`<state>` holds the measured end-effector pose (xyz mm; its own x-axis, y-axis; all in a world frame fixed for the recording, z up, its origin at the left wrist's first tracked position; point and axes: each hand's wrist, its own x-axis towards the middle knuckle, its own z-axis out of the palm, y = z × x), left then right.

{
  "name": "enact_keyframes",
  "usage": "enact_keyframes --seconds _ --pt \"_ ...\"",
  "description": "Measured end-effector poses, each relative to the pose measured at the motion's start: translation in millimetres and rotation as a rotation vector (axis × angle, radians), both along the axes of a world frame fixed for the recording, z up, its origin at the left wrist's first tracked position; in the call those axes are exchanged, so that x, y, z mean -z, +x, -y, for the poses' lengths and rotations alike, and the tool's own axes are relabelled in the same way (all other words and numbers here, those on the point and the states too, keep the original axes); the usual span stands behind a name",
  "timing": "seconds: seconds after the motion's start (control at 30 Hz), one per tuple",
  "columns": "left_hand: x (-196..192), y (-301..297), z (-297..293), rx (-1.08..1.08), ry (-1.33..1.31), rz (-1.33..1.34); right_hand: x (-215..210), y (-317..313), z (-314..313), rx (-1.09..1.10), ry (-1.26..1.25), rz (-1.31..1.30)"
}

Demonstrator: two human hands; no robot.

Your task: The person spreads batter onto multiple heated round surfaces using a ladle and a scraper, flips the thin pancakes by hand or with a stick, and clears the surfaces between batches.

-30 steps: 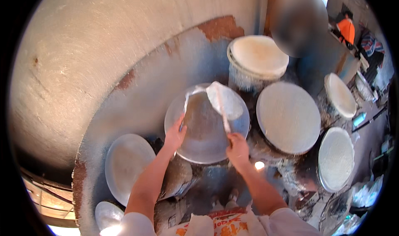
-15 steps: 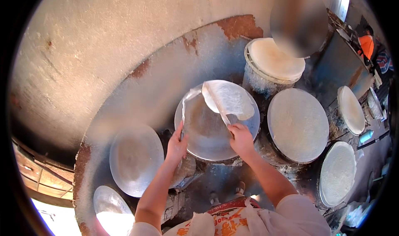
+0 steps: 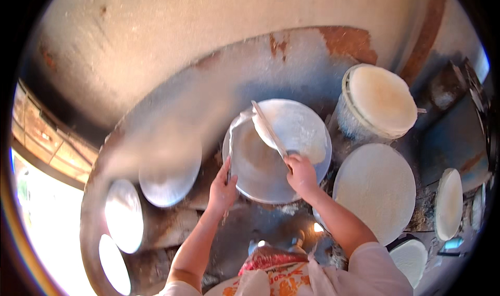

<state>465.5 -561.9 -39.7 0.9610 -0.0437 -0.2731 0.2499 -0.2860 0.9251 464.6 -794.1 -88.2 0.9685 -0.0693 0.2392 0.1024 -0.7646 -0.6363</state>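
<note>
A round metal griddle (image 3: 255, 179) lies in front of me, with pale wet batter (image 3: 302, 126) spread over its far and right part. The near-left part shows bare metal. My right hand (image 3: 302, 177) is closed around a long flat spatula (image 3: 269, 129), whose edge slants over the batter's left border. On the left of the griddle, my left hand (image 3: 223, 193) grips a thin, white-coated tool with a bent far end (image 3: 232, 139); its exact kind I cannot make out. Both tools' far ends come close together near the griddle's far edge.
A second griddle covered in pale batter (image 3: 375, 192) stands to the right, beside my forearm. Behind it is a batter-crusted bucket-like drum (image 3: 383, 100). Shiny bare griddles (image 3: 171, 179) stand left. A curved, rust-patched metal wall (image 3: 291, 51) rises behind; pale steam drifts at left.
The surroundings have swung clockwise in view, and the orange-clad person at right has left the picture. On the griddle the batter covers more toward the right and near side. Both hands keep their tools.
</note>
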Motion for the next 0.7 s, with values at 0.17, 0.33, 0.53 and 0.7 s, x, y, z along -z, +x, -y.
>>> enact_keyframes --seconds 0.17,0.33,0.53,0.7 --pt "-1 -32 12 -0.073 -0.052 0.060 -19 5 80 0.068 -0.155 0.192" --pt "-4 -35 31 -0.098 -0.038 0.023 -3 22 72 -0.130 0.003 0.038" --pt "-17 -78 20 -0.102 0.146 -0.100 -9 3 62 -0.390 0.106 0.141" --pt "-16 -91 27 0.017 0.368 0.023 -13 55 96 -0.342 -0.039 0.165"
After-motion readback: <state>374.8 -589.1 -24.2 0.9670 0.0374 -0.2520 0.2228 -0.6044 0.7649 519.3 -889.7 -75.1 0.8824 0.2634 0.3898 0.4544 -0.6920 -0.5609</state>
